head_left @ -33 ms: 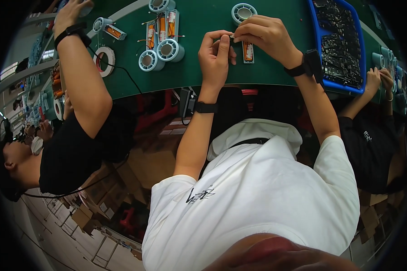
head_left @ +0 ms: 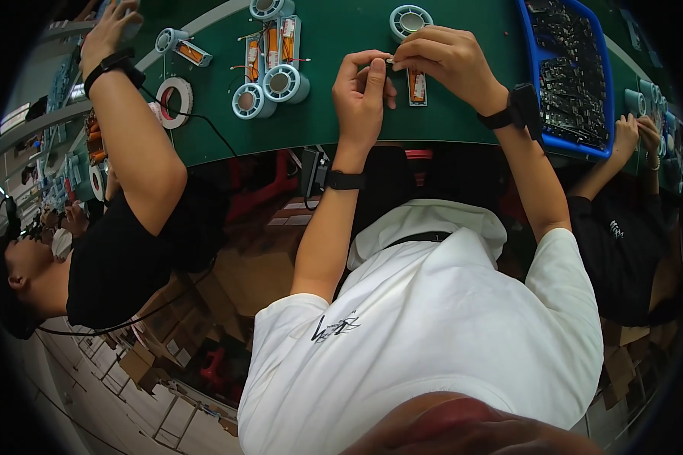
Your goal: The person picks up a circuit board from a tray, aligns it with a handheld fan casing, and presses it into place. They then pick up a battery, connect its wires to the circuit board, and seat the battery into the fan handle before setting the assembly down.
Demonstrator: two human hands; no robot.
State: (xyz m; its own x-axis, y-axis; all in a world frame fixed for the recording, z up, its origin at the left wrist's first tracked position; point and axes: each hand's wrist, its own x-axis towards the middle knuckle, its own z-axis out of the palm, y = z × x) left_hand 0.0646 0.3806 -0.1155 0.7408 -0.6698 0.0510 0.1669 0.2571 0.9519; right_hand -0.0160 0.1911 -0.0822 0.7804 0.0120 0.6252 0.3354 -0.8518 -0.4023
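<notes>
My left hand (head_left: 362, 95) and my right hand (head_left: 446, 62) meet over the green table, their fingertips pinched together on a small pale piece (head_left: 389, 61), too small to name. Partly beneath my right hand lies a light-blue unit: a round housing (head_left: 411, 23) with a silver disc in its middle, and a narrow holder with an orange battery (head_left: 417, 87). My right fingers cover the stretch between housing and battery. Several similar units, with orange batteries (head_left: 273, 47) and thin wires ending in small connectors, are grouped to the left of my left hand.
A blue tray (head_left: 537, 83) full of black circuit boards stands on the right. At left are another light-blue unit (head_left: 182, 47), a white tape roll (head_left: 176, 102) and a black cable. A co-worker's arm (head_left: 133, 129) reaches over the table there; another person's hands (head_left: 636, 135) work at far right.
The co-worker's raised hand and forearm on the left have shifted slightly left and down. My two hands keep the same pinch in the same place.
</notes>
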